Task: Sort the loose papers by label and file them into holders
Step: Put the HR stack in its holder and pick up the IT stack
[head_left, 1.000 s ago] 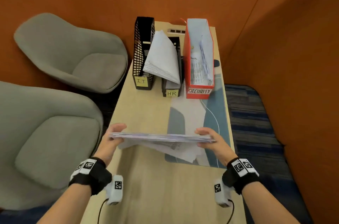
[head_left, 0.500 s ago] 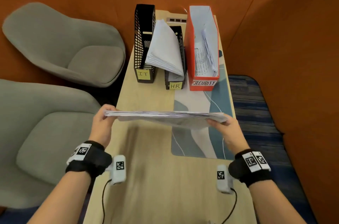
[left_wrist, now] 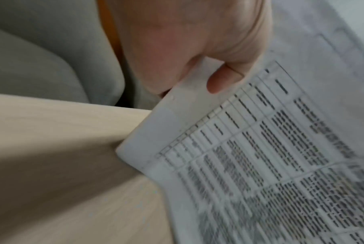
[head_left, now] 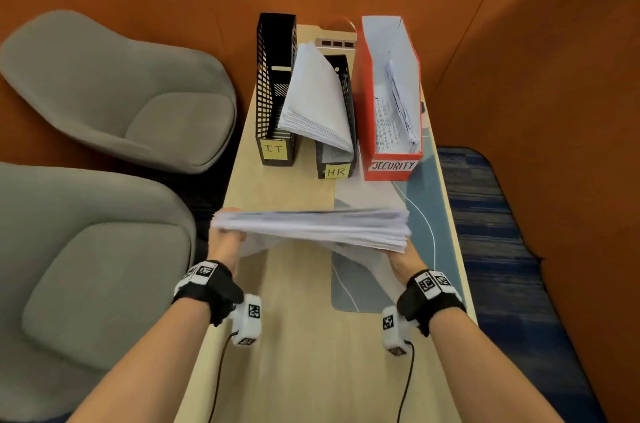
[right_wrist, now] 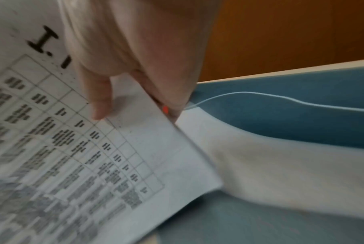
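Tabletop (head_left: 298,336): long pale wood running toward 12 o'clock, with a blue and white mat on its 3 o'clock half.
Holders: three stand in a row at 12 o'clock. The black mesh holder (head_left: 275,90) labelled IT looks nearly empty; the middle holder (head_left: 337,166), labelled HR, has a thick sheaf fanning out of it; the red holder (head_left: 391,97), labelled SECURITY, holds a few sheets.
Paper stack (head_left: 311,227): we hold it flat and clear of the tabletop, at the centre. It is thick, its edges uneven, and the lower sheets sag. The bottom page shows a printed table under a heading that begins with "I".
Left hand (head_left: 225,241): our fingers (left_wrist: 224,82) pinch the stack's 9 o'clock edge, thumb out of sight.
Right hand (head_left: 403,258): our fingers (right_wrist: 99,99) press under the 3 o'clock edge; the head view hides the thumb.
Doing it well: we judge the sagging sheets may slip, so we should square the stack and grip both edges firmly. That heading suggests IT, but we should check before filing.
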`<move>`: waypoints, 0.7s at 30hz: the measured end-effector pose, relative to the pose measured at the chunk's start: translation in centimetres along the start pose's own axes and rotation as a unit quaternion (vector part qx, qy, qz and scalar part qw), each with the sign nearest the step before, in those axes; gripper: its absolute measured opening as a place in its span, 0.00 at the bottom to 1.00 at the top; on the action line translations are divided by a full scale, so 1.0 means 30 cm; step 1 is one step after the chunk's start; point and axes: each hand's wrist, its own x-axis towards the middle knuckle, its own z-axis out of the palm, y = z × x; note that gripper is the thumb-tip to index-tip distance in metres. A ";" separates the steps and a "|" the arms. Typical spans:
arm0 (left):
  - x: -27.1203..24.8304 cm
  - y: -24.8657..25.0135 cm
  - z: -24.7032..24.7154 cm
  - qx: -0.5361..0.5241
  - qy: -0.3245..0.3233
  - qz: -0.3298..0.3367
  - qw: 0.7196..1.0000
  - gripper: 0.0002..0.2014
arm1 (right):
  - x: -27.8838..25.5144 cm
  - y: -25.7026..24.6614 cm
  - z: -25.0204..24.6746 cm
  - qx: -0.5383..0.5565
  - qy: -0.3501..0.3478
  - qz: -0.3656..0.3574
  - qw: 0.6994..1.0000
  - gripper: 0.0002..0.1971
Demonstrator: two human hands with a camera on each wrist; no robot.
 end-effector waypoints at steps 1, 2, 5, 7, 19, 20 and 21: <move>0.006 0.019 0.013 -0.010 0.016 -0.015 1.000 0.16 | 0.007 -0.031 0.020 0.000 0.002 0.008 1.000 0.17; 0.023 0.035 0.018 -0.018 0.030 -0.031 0.999 0.15 | 0.022 -0.069 0.033 -0.001 0.007 0.015 1.000 0.13; 0.086 0.117 -0.015 -0.043 -0.012 -0.056 0.997 0.13 | 0.050 -0.247 0.037 -0.057 0.015 -0.026 0.998 0.10; 0.130 0.180 -0.060 -0.101 -0.130 -0.065 0.984 0.19 | 0.056 -0.388 0.013 -0.055 -0.013 -0.065 0.996 0.11; 0.271 0.581 0.060 -0.232 -0.139 -0.018 0.963 0.15 | 0.123 -0.837 0.183 0.081 -0.005 -0.017 0.997 0.44; 0.284 0.592 0.088 -0.245 -0.153 -0.024 0.957 0.14 | 0.139 -0.834 0.240 0.089 -0.063 -0.003 0.994 0.41; 0.298 0.601 0.113 -0.250 -0.171 -0.025 0.953 0.15 | 0.157 -0.837 0.296 0.090 -0.109 0.004 0.990 0.39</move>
